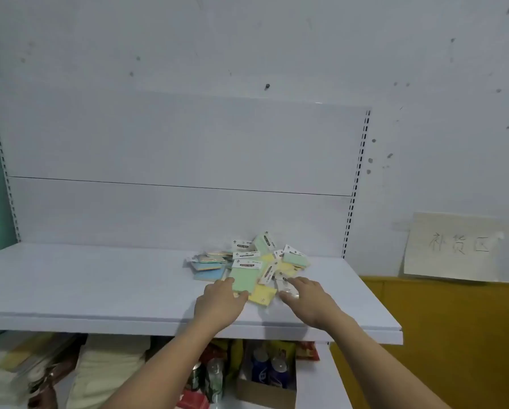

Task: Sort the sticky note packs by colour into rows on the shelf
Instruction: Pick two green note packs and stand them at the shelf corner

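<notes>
A loose pile of sticky note packs (249, 265) in green, yellow and blue lies on the white shelf (100, 287), right of its middle. My left hand (219, 304) grips the near edge of a green pack (243, 278) at the front of the pile, thumb and fingers closed on it. A yellow pack (263, 295) lies just to its right. My right hand (308, 298) reaches in with its fingers spread, the fingertips touching a pack with a white header (284, 286). Blue packs (210, 271) sit at the pile's left side.
The shelf's white back panel (173, 160) rises behind the pile. A lower shelf holds folded cloths (20, 367), cans and bottles (215, 379) and a cardboard box (265, 391). A paper sign (460, 246) hangs on the wall at right, above a yellow panel (454, 335).
</notes>
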### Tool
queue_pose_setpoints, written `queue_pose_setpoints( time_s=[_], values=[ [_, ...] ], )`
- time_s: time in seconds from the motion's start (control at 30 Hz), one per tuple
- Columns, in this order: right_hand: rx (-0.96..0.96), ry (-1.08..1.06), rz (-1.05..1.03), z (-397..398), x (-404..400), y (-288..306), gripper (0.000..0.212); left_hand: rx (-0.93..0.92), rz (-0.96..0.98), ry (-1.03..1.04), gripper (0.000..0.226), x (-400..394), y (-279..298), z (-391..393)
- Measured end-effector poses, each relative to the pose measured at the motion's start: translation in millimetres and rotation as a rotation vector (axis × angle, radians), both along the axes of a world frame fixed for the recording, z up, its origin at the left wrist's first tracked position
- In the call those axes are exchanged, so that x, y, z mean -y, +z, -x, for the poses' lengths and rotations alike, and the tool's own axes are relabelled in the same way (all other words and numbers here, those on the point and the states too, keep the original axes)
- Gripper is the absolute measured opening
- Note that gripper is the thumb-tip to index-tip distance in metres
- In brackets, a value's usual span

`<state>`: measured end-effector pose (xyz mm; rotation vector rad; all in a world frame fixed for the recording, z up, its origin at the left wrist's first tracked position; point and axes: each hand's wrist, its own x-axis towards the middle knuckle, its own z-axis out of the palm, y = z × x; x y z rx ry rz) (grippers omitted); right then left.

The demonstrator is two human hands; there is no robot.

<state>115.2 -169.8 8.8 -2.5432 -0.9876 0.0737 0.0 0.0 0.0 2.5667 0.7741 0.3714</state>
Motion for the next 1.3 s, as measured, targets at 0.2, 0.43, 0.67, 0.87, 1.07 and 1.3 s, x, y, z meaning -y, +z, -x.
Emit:
queue_pose_setpoints(
  time_s=[0.2, 0.43, 0.67, 0.87, 1.07, 1.3],
  values=[
    [-0.050, 0.045, -0.065, -68, -40, -10, 0.058, 0.003, 0.084, 0.117, 0.069, -26, -14, -62],
    [-0.002, 0.074, -0.150, -127, -94, -7, 0.045, -0.134, 0.008, 0.180, 0.073, -57, -23, -110],
    [0.040, 0.125, -0.071, -155, -138, -19, 0.025, -0.047, 0.367, 0.293, 0.081, -73, -20, -117],
    [0.017, 0.073, 0.008, -157, -156, -19, 0.036, 0.372, 0.719, 0.245, 0.031, -91, -10, -107],
    [-0.125, 0.055, 0.042, -157, -161, -15, 0.027, 0.611, 0.924, 0.248, 0.022, -122, -4, -81],
    [-0.025, -0.151, -0.241, -151, -168, 18, 0.025, 0.680, 1.055, 0.177, 0.027, -163, -8, -41]
  ],
)
